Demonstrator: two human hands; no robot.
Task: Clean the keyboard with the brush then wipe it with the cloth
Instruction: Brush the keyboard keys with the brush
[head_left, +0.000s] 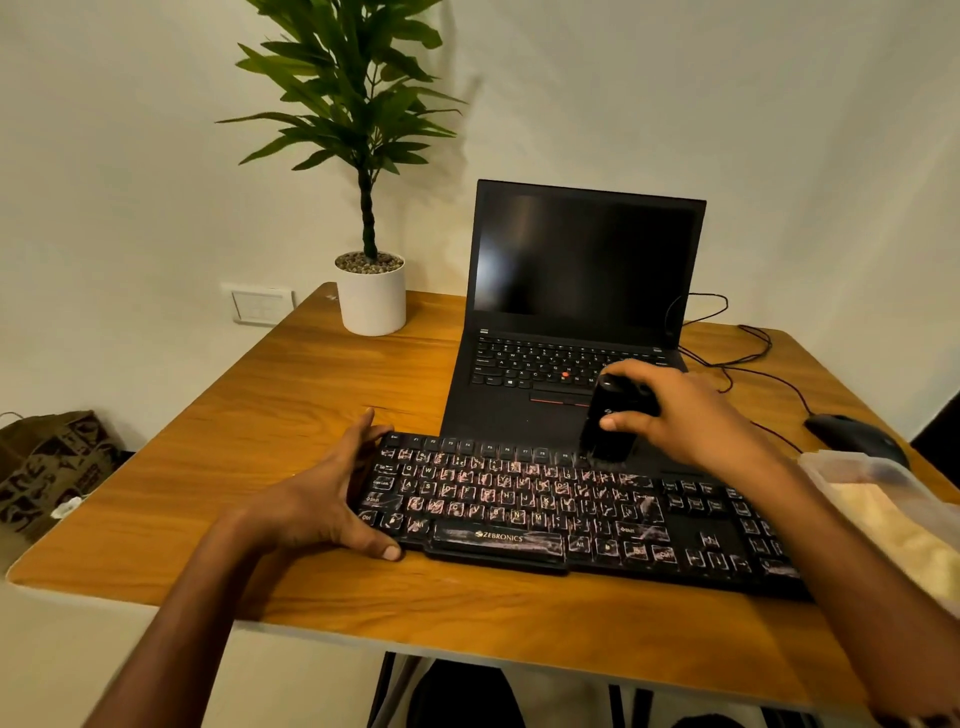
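I'm on the brush pass. Keyboard (571, 514) lies across the front of the table (291, 384), its back edge touching the laptop (571, 332) base, so there's no room behind it and the brush has to work from above.

R hand (696, 415) is wrapped round the brush (608, 421), thumb across the near face, fingers over the top. Grip is upright w/ bristles down, I think so the tips reach betw. the keys rather than skim the caps. Bristles touch the top row, right of centre, near the F-keys. They look blurred, so prob. mid-stroke.

L hand (337, 493) is spread wide and holds nothing: fingers reach along the kbd's back left corner, thumb presses the front edge near Ctrl. My read: it pins the board so strokes don't shove it into the laptop.

Keys show lots of pale, pinkish dust or smears, esp. letter rows and spacebar. Brushing looks early; most rows still dirty.

Cloth: can't say for sure. A pale soft thing (893, 525) sits at the far right by a clear tub (831, 462), just beside my R forearm. Could be it, too cropped to tell.

Mouse (852, 436) and its cable lie behind the R hand, near enough to snag on a wide sweep. Plant (371, 291) is well apart, no issue.
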